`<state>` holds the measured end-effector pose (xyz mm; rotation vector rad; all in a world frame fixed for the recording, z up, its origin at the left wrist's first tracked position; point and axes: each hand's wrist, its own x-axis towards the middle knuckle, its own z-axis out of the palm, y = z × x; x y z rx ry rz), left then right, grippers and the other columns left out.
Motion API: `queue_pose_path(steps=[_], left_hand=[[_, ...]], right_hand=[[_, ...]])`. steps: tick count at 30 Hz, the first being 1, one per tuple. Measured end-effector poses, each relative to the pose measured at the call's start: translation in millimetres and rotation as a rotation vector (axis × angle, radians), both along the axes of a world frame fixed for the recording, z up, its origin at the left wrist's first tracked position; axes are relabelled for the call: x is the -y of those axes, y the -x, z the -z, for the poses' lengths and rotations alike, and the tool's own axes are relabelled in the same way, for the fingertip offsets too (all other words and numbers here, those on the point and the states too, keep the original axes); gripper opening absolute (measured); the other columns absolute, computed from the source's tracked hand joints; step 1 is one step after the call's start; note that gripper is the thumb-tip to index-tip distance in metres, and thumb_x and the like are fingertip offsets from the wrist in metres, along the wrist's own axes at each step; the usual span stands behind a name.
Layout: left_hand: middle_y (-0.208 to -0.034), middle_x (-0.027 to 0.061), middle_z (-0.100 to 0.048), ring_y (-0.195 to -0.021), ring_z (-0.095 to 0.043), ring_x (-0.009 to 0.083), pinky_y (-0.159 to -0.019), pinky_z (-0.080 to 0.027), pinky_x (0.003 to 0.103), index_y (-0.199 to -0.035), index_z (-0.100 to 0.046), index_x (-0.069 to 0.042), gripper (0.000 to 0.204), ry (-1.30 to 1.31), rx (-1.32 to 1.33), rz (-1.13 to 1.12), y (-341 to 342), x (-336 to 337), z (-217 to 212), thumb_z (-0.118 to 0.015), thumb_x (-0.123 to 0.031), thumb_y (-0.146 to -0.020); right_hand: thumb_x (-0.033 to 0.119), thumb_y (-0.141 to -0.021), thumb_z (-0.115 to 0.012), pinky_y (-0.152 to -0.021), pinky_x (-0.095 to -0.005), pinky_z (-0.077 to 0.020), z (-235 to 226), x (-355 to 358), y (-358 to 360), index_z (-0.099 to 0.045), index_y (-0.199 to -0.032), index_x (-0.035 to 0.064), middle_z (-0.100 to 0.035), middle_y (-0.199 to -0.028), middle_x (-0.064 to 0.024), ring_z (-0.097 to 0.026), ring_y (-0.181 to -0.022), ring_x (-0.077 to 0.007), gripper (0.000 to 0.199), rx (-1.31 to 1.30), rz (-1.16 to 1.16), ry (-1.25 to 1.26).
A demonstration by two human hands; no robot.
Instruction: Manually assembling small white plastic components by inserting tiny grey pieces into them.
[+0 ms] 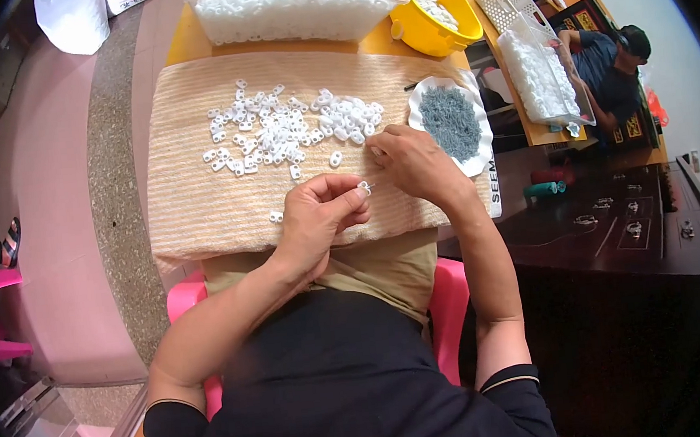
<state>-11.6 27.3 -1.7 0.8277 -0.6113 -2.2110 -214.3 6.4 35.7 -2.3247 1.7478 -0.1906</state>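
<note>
Thumb and forefinger of my left hand pinch a small white plastic piece, with a thin metallic bit showing at its edge. To the right, my right hand hovers by the towel with its fingertips drawn together; whatever they hold is too small to make out. Ahead of both hands lies a loose pile of white two-holed pieces, with a second pile of rounder white pieces beside it. A single oval piece sits apart near my hands. A scalloped white dish full of fine grey metal pieces stands at the right.
The striped towel covers the table. Behind it are a clear bin of white pieces and a yellow basin. Another bin stands on a neighbouring table, where a person in a dark cap sits. A dark cabinet surface is at right.
</note>
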Motion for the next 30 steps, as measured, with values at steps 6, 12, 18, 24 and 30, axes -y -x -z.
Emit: queue_pose_path(steps=[6,12,18,24,30], left_hand=[[-0.085,0.0056,-0.065,-0.073,-0.064,0.0121,-0.071,-0.057,0.026,-0.100,-0.062,0.000,0.014,-0.002,0.009,-0.027,0.4,1.1,-1.1,-0.066,-0.005,-0.088],[-0.086,0.0060,-0.065,-0.073,-0.064,0.0124,-0.071,-0.057,0.025,-0.101,-0.062,0.001,0.015,-0.012,0.013,-0.025,0.2,1.3,-0.2,-0.066,-0.005,-0.087],[-0.087,0.0067,-0.064,-0.075,-0.064,0.0144,-0.072,-0.057,0.027,-0.104,-0.061,0.001,0.017,-0.034,0.030,-0.023,1.4,0.7,1.4,-0.065,-0.005,-0.088],[-0.088,0.0069,-0.065,-0.075,-0.065,0.0142,-0.072,-0.056,0.027,-0.104,-0.061,0.001,0.017,-0.047,0.040,-0.012,1.5,1.9,3.8,-0.065,-0.004,-0.088],[-0.088,0.0068,-0.066,-0.075,-0.065,0.0140,-0.072,-0.056,0.027,-0.104,-0.061,0.000,0.016,-0.052,0.042,-0.003,0.7,2.6,1.5,-0.065,-0.005,-0.089]], right_hand=[[0.002,-0.083,-0.067,-0.069,-0.0255,-0.0474,9.3,-19.0,11.4,-0.065,-0.108,0.0002,-0.065,-0.086,-0.0081,-0.059,-0.074,-0.0143,0.025,0.486,0.156,-0.147],[0.001,-0.084,-0.069,-0.071,-0.0211,-0.0473,25.5,-43.0,10.7,-0.064,-0.114,-0.0017,-0.064,-0.089,0.0003,-0.057,-0.080,-0.0062,0.030,1.010,0.278,-0.327],[0.001,-0.083,-0.070,-0.074,-0.0202,-0.0478,27.6,-48.7,6.1,-0.063,-0.116,-0.0016,-0.064,-0.091,-0.0004,-0.058,-0.082,-0.0060,0.034,1.113,0.312,-0.368],[0.000,-0.082,-0.071,-0.073,-0.0201,-0.0475,34.7,-48.4,5.4,-0.063,-0.116,-0.0015,-0.064,-0.090,-0.0007,-0.058,-0.082,-0.0065,0.034,1.161,0.254,-0.333],[0.000,-0.083,-0.070,-0.074,-0.0211,-0.0481,33.6,-48.4,3.8,-0.064,-0.115,-0.0018,-0.065,-0.091,-0.0016,-0.059,-0.083,-0.0072,0.033,1.205,0.256,-0.343]])
